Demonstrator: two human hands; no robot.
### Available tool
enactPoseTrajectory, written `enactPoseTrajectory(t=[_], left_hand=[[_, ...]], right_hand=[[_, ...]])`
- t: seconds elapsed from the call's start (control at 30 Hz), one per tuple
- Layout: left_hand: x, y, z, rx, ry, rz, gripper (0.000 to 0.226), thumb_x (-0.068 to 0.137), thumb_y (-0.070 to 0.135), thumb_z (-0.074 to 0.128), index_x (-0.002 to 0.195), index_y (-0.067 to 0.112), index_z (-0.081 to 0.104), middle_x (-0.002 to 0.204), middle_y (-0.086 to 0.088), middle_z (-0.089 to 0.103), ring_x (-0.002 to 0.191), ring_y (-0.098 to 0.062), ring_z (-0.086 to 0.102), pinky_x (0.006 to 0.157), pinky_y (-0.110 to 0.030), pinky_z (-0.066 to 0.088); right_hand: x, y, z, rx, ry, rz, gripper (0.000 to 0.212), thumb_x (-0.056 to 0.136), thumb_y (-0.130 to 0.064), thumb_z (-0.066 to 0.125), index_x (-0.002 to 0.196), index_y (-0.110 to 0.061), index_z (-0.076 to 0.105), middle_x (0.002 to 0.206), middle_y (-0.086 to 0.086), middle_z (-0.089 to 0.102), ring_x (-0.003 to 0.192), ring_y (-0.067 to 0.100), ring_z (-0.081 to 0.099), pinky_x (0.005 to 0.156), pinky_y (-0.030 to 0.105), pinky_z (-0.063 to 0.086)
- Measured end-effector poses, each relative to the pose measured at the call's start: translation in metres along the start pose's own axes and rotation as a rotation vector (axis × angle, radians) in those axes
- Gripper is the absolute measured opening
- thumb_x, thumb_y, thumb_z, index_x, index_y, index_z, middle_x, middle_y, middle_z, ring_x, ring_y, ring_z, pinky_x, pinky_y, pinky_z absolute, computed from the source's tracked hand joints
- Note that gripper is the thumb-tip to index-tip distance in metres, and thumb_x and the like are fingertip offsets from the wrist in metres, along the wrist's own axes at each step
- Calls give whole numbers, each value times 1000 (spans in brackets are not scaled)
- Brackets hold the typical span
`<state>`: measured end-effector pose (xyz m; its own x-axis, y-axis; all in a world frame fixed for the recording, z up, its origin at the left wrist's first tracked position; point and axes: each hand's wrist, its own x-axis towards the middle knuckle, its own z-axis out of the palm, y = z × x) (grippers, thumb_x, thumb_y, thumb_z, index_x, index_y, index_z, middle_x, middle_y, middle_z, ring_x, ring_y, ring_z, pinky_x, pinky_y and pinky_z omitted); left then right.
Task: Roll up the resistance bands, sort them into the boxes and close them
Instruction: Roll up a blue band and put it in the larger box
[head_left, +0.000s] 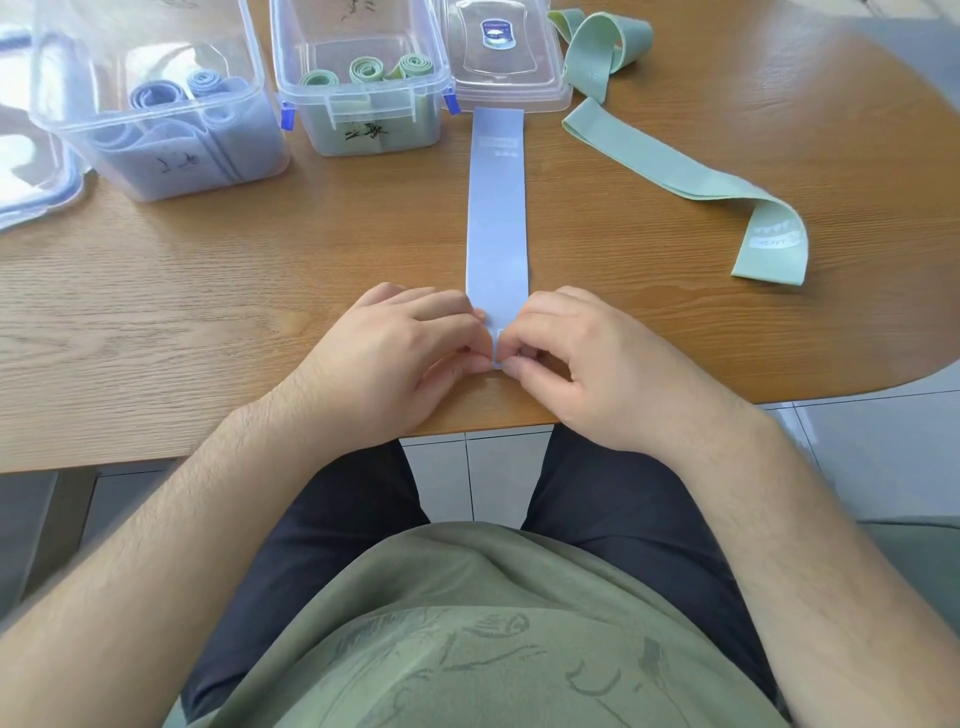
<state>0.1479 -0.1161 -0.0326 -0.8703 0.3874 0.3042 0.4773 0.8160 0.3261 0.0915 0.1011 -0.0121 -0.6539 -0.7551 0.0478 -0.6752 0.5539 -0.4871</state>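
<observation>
Blue resistance band (496, 218) flat on wooden table (208, 291), running from the lid (506, 57) toward the person; left hand (410, 353) and right hand (576, 358) both pinch its near end — seemingly starting a fold; green band (675, 176) right of it.

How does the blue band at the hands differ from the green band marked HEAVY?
The blue band lies straight and flat; the green band lies slanted, its near end folded over. The left hand and right hand pinch the blue band's near end; nothing touches the green band. Both lie on the table, not rolled up.
</observation>
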Motion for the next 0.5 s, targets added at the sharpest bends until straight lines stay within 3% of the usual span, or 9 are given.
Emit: enactPoseTrajectory(t=[0.2, 0.33, 0.5], left_hand=[[3, 2, -1, 14, 7, 7, 19, 99, 32, 52, 98, 23, 69, 99, 6, 63, 87, -17, 64, 76, -29, 34], [0, 2, -1, 0, 1, 21, 12, 96, 29, 59, 97, 23, 70, 114, 5, 60, 92, -12, 64, 81, -27, 34], [1, 2, 0, -7, 3, 53, 10, 94, 30, 63, 91, 22, 69, 107, 11, 65, 96, -12, 63, 80, -26, 31]], right_hand=[[5, 1, -4, -5, -27, 15, 10, 100, -24, 59, 98, -24, 69, 88, -14, 55, 89, 6, 43, 84, 29, 44], [3, 0, -3, -29, -19, 7, 10, 98, -25, 61, 97, -24, 70, 92, -12, 58, 95, 9, 49, 85, 36, 47], [-2, -1, -4, -49, 11, -7, 9, 96, -30, 64, 94, -26, 72, 91, -12, 59, 93, 10, 51, 79, 41, 50]])
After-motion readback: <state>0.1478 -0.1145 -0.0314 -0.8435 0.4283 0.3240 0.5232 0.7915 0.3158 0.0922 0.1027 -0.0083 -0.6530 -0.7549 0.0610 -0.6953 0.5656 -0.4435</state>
